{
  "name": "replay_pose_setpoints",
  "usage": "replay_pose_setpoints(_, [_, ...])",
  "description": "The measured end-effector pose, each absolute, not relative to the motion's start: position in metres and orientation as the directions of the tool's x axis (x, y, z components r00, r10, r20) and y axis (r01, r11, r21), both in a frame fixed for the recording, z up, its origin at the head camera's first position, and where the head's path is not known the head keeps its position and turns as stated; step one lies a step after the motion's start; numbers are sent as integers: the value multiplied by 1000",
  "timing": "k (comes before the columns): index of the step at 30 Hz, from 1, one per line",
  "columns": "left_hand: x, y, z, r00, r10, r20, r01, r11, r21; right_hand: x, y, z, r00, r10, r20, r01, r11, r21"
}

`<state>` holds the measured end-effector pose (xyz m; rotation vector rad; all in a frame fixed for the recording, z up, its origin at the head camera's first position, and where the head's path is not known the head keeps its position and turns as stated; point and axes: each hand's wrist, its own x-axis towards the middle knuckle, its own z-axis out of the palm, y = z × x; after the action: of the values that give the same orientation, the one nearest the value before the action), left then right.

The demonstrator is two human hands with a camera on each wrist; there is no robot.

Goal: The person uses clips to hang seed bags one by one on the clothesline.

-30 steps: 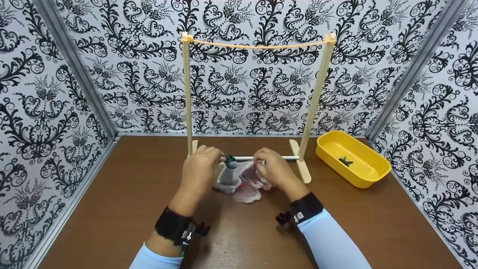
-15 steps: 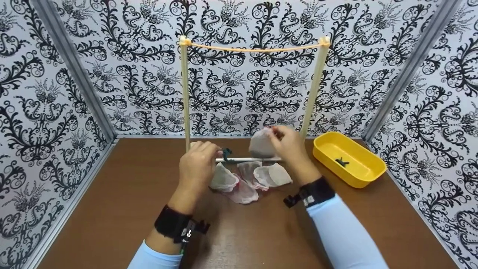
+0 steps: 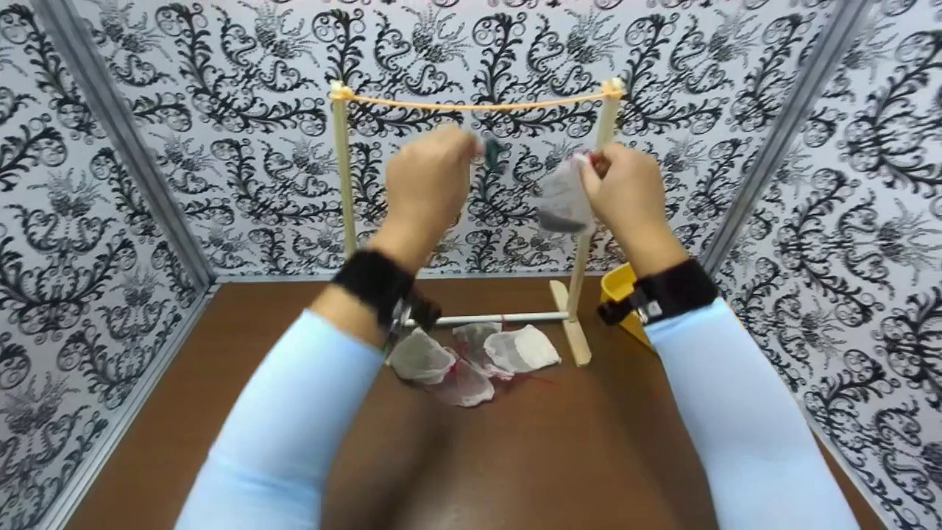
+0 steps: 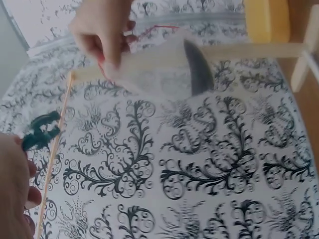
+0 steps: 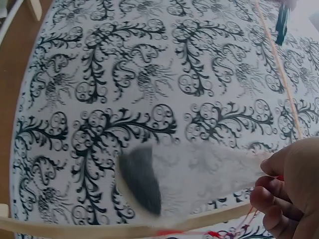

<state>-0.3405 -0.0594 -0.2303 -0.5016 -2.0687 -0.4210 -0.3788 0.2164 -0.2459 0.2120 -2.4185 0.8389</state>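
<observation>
My left hand point(image 3: 430, 184) is raised below the orange cord point(image 3: 475, 107) and pinches a dark green clothespin point(image 4: 44, 130), whose jaws stand apart in the left wrist view. Level with it to the right, my right hand point(image 3: 629, 191) pinches the gathered top of a sheer white mesh pouch point(image 3: 563, 197). Something dark lies in the pouch's bottom, and red drawstrings point(image 5: 214, 234) trail from it. Several similar pouches point(image 3: 471, 361) lie in a loose group on the brown table.
The cord runs between two wooden posts point(image 3: 344, 177) joined low down by a white rod point(image 3: 508, 318). A yellow tub point(image 3: 618, 283) stands at right, partly hidden by my right forearm. Black-and-white patterned walls point(image 3: 132, 191) enclose the table point(image 3: 530, 456).
My right hand has lifted one pouch away from the group and upward. My left hand has risen with the clothespin from near the rod to just below the cord.
</observation>
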Motion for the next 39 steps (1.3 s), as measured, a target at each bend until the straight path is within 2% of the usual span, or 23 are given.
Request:
replay_pose_setpoints(6, [-366,-28,-181,-585,132,801,405,903,147,-389,217,-206,-809,42,586,-353,764,-541])
replay_pose_setpoints(14, [-390,7,-162,-681,95,726,313,934,172,-395,208,-186,-798,56,600,-359,757,-547])
replay_pose_setpoints(28, [-409,24,-168,-734,109,671,339,914,222,-401,210,-188,-784,39,620,-460,635,-621])
replay_pose_setpoints(33, [-408,25,-170,-770,157,619,337,923,184,-401,213,-190,-813,52,581,-453,571,-685])
replay_pose_setpoints(39, [-407,21,-169,-822,240,516,347,930,122,-404,215,-192,-827,42,561,-439,575,-690])
